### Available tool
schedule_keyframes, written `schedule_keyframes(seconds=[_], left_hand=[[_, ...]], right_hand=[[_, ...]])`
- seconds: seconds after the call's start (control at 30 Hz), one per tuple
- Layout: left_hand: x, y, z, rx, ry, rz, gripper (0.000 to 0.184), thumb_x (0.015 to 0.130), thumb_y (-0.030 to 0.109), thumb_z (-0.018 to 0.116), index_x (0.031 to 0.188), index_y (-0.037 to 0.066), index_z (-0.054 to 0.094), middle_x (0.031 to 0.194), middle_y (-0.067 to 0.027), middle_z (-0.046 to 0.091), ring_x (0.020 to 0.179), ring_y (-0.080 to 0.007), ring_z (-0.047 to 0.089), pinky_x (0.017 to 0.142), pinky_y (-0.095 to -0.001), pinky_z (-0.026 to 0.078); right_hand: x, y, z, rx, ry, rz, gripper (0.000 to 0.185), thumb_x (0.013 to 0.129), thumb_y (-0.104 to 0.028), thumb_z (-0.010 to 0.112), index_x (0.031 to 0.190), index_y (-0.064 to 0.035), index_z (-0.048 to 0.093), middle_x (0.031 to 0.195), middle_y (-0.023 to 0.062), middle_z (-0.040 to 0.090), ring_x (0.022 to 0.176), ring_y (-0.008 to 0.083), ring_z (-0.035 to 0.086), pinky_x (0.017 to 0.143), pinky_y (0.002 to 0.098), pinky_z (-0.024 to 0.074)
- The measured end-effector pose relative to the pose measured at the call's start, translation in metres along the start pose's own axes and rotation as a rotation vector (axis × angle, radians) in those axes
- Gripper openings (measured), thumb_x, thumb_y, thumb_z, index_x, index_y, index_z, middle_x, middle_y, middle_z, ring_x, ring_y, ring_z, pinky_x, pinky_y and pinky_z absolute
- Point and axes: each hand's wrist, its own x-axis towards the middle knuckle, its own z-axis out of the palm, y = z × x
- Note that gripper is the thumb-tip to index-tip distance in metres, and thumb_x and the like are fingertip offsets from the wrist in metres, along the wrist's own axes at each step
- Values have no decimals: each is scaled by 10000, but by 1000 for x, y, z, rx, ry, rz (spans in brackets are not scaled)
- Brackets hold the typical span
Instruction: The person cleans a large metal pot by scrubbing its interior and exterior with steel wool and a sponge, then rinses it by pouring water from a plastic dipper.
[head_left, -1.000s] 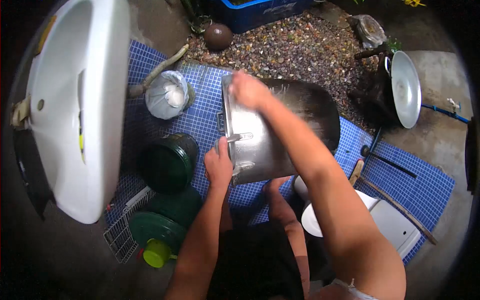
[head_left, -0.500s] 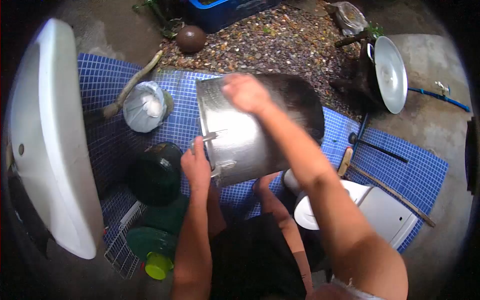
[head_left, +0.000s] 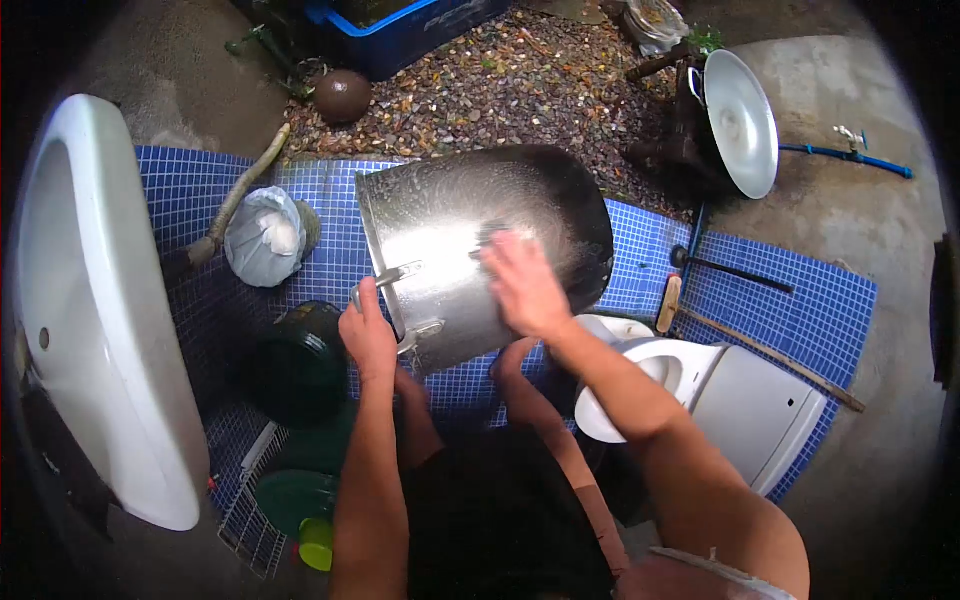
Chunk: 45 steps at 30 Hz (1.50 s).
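A large metal stockpot (head_left: 460, 290) lies on its side in front of me, its mouth to the left and its base end blackened with soot. Swirling smears cover the upper wall. My left hand (head_left: 368, 330) is closed around the pot's loop handle (head_left: 400, 273) by the rim. Against the shiny side wall rests my right hand (head_left: 527, 285), its fingers pressing a small dark grey scouring pad (head_left: 491, 234) to the metal. Most of the pad is hidden under the fingertips.
Left are a white basin (head_left: 120, 300), a lined bin (head_left: 265, 240) and a dark green bucket (head_left: 300, 365). A white toilet (head_left: 690, 380), a wooden-handled brush (head_left: 670, 303) and a wide metal pan (head_left: 742, 125) stand right. Gravel (head_left: 480, 90) lies beyond the blue tiles.
My right hand has moved from the upper part of the pot near the rim down and right, towards its middle. My left hand keeps its hold on the handle. The camera view has shifted slightly.
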Motion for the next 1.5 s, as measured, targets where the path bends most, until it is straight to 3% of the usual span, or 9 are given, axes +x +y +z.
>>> schedule_keyframes(seconds=[0.2,0.33,0.47,0.57,0.8,0.97,1.13,1.3,1.5], left_hand=[[9,-8,7,30,9,21,712,1085,546,501,956,-120,715,742,-268,651,720,-363,610,751,-519,451],[28,37,0,-35,-105,-67,770,1064,593,512,949,-142,709,768,-270,671,743,-360,622,778,-506,461],[76,44,14,87,-82,-27,802,1059,609,499,925,-147,730,890,-393,690,903,-544,675,875,-562,477],[110,56,23,199,-33,119,798,1060,602,489,990,-157,725,969,-413,692,987,-555,679,924,-572,483],[141,68,30,202,34,179,665,1064,528,510,1207,-102,667,1168,-402,678,1136,-573,639,1013,-582,485],[125,89,22,-609,-7,63,535,1124,486,490,1285,-6,628,1092,-76,662,853,-124,623,821,-317,539],[1,-83,51,-138,-258,59,546,1149,341,436,1548,-30,481,1460,-246,613,1382,-339,570,1154,-414,411],[13,-85,85,-196,106,206,502,1133,350,473,1063,-82,718,832,-190,723,753,-289,676,729,-438,515],[-4,-56,60,-144,-13,104,563,1139,372,442,928,-80,703,717,-219,637,656,-349,611,652,-485,458]], right_hand=[[92,17,38,28,-3,40,448,1045,-298,548,1358,14,626,1512,242,547,1445,428,462,1226,550,343],[-52,-46,37,155,-258,-62,693,1002,-375,632,1580,-39,449,1706,228,311,1605,427,226,1289,586,222],[-2,47,23,-143,205,251,567,998,-351,626,1455,-18,580,1609,233,454,1525,430,364,1251,559,304],[103,24,30,177,184,11,369,1005,-287,597,1202,6,703,1412,234,626,1315,401,553,1149,502,408],[34,50,39,36,239,57,343,1016,-144,618,1353,-167,677,1496,111,608,1481,356,476,1247,555,334],[162,49,37,63,72,82,435,1096,-372,449,1449,-192,630,1549,129,551,1490,338,451,1260,556,303],[226,67,40,67,-215,184,515,1109,-445,362,1490,-196,601,1565,131,538,1455,333,498,1227,480,384],[267,89,79,-22,-287,126,521,1100,-447,362,1401,-144,660,1449,170,630,1375,362,567,1169,492,445],[164,29,86,24,-78,-125,409,1057,-312,509,1326,-50,670,1372,201,660,1315,392,587,1154,476,456]])
